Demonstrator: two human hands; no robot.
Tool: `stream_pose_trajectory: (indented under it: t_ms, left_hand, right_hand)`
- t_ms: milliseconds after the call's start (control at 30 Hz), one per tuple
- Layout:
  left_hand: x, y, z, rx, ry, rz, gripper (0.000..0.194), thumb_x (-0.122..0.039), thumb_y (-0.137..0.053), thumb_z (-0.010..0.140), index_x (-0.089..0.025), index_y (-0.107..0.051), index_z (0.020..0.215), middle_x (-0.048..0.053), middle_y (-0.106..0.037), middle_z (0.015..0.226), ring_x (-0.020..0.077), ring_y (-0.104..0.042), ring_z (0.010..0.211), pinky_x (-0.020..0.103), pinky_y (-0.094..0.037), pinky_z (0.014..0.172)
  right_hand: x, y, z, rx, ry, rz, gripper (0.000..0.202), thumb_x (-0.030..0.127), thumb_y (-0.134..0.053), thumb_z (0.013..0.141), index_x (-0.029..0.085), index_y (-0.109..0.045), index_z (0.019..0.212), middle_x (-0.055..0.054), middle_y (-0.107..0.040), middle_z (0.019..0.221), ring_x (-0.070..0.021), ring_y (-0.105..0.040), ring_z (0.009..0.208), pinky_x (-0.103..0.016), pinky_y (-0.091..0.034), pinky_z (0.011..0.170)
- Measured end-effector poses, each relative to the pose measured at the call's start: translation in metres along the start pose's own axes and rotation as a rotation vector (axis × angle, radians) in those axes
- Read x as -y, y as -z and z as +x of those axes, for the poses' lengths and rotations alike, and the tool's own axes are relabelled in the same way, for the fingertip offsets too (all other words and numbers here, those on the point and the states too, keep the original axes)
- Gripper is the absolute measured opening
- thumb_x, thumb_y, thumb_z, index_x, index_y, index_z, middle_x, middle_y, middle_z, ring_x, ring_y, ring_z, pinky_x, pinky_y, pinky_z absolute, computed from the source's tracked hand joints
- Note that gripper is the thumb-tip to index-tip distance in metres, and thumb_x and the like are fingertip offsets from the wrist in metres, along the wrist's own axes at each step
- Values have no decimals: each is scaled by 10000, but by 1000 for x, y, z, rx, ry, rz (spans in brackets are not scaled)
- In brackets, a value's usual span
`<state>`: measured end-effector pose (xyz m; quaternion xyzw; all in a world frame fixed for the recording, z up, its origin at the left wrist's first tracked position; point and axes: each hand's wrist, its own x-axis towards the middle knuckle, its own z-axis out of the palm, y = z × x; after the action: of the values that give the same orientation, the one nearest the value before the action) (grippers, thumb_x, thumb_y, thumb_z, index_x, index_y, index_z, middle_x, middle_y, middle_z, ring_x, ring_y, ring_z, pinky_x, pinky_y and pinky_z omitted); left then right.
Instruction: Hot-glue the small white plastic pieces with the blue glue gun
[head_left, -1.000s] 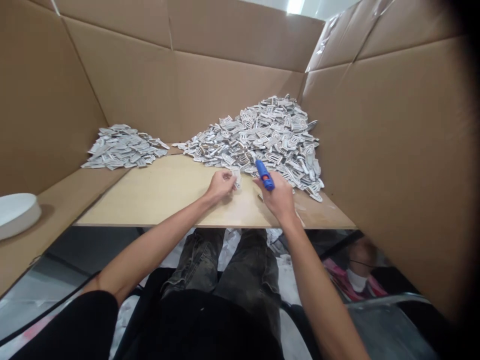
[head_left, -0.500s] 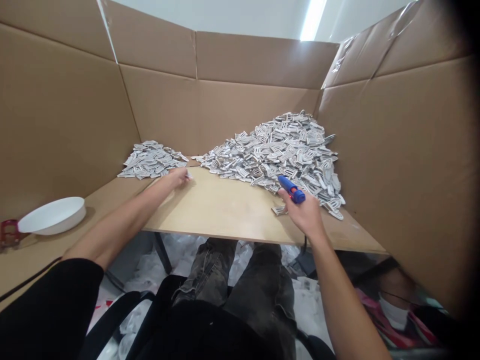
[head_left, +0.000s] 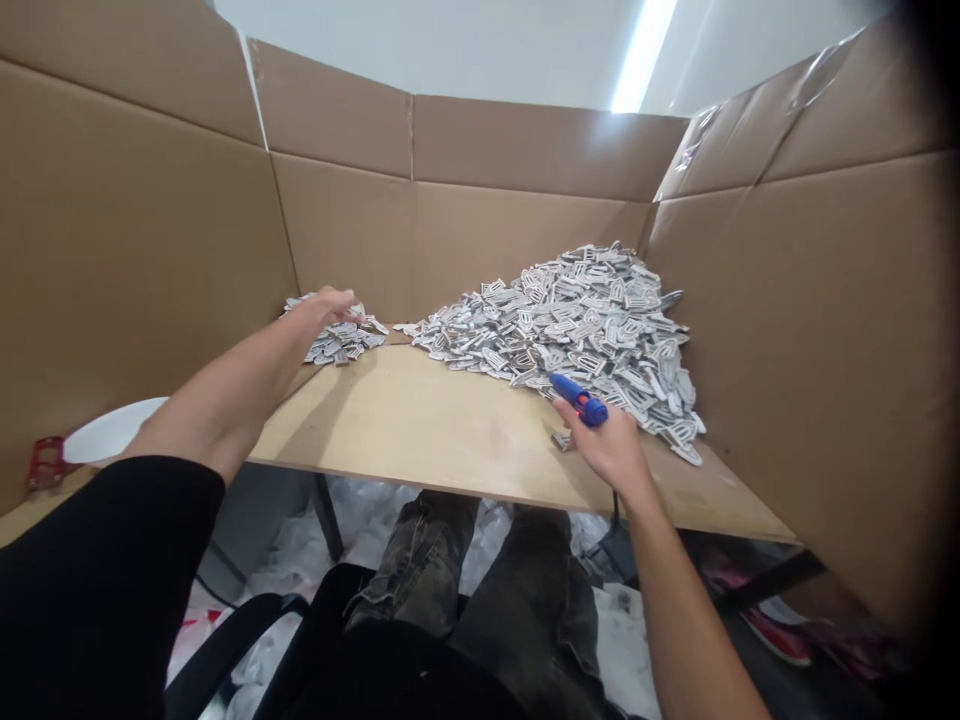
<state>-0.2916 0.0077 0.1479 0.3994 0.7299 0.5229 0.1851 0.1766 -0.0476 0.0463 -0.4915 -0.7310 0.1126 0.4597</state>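
My right hand (head_left: pixel 613 447) is wrapped round a blue glue gun (head_left: pixel 576 398), its nozzle pointing up and left; a dark cord hangs below the hand. Beside the fingers, a small pale slotted piece (head_left: pixel 559 440) lies on the table, partly hidden by the hand. My left hand (head_left: pixel 336 303) is over the small pile of pale flat pieces (head_left: pixel 341 345) at the back left, fingers stretched out and apart. Whether its fingertips touch the pile is unclear. A much larger heap of pale slotted pieces (head_left: pixel 585 320) rises at the back right.
Tall cardboard walls (head_left: pixel 517 220) enclose the wooden table (head_left: pixel 420 420) at the back and sides. At left stand a white bowl (head_left: pixel 105 425), partly behind my arm, and a red object (head_left: pixel 46 465). Plastic bags (head_left: pixel 360 520) cover the floor below.
My left hand has moved up and left from the table onto the small pile, and its fingers have spread. The camera view has tilted slightly. My right hand keeps the glue gun in about the same place.
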Motion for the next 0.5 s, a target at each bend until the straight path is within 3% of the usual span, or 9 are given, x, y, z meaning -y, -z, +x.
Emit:
stream_pose_trajectory:
  t_ms: [100,233,367,500]
  left_hand:
    - [8,-9,6,-44,85,79,385,-81,-695,906,-203,-392,700,-37,-452,600,143,-569,708,234,-389,740]
    - [39,-35,-6,-41,30,164,366,4,-739,692,-215,-452,636,-14,-478,528,216,-562,667,287,-375,705]
    - [54,-67,-26,-66,-222,141,262,-38,-724,698,-210,-527,720,10,-550,644,233,-581,802,287,-411,791]
    - [43,-103,-63,62,-502,86,141,-101,-709,756,-188,-627,830,40,-639,764,212,-590,797,292,-452,821]
  right_hand:
    - [-1,0,0,-18,2,-1,537,723,-600,869,275,-527,581,-32,-575,500,-221,-543,529,-324,-370,525]
    - [-5,0,1,-19,3,34,518,714,-618,868,273,-567,602,-25,-575,491,-218,-536,517,-326,-380,520]
    - [-6,1,1,-7,-25,33,524,721,-625,858,261,-579,610,-31,-598,500,-220,-561,518,-325,-388,528]
    - [-4,0,1,12,-68,39,539,742,-616,849,255,-584,620,-45,-624,515,-237,-612,531,-335,-423,561]
